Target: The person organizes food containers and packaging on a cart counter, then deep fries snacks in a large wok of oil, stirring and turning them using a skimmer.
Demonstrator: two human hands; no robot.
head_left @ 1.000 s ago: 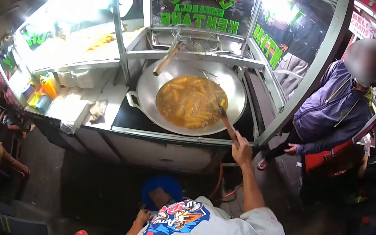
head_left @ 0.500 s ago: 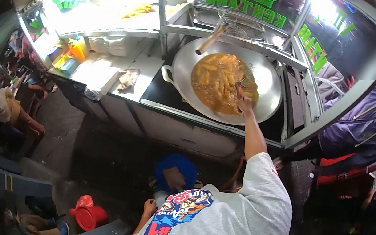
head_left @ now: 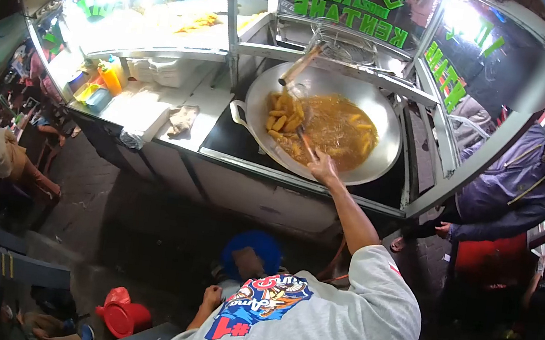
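My right hand [head_left: 323, 168] is closed around the wooden handle of a skimmer [head_left: 303, 137], held over a wide metal wok [head_left: 392, 110]. Bubbling oil [head_left: 336, 133] fills the wok's bottom. Fried pieces [head_left: 285, 113] are heaped at the wok's left side; the skimmer's head is hidden among them. A few more pieces [head_left: 359, 121] float at the right. My left hand [head_left: 213, 296] hangs low by my body with its fingers curled, near a blue tub [head_left: 262, 246]; whether anything is in it does not show.
Over the wok's far rim juts another wooden handle [head_left: 300, 65], by a wire rack [head_left: 344, 45]. Sauce bottles [head_left: 111, 76] and a folded cloth [head_left: 182, 120] sit on the counter at left. A masked person [head_left: 512, 181] stands right of the cart. A red bucket [head_left: 125, 318] is lower left.
My right hand has swept the skimmer leftward through the oil. The fried pieces have gone from the middle of the wok to a heap on its left side.
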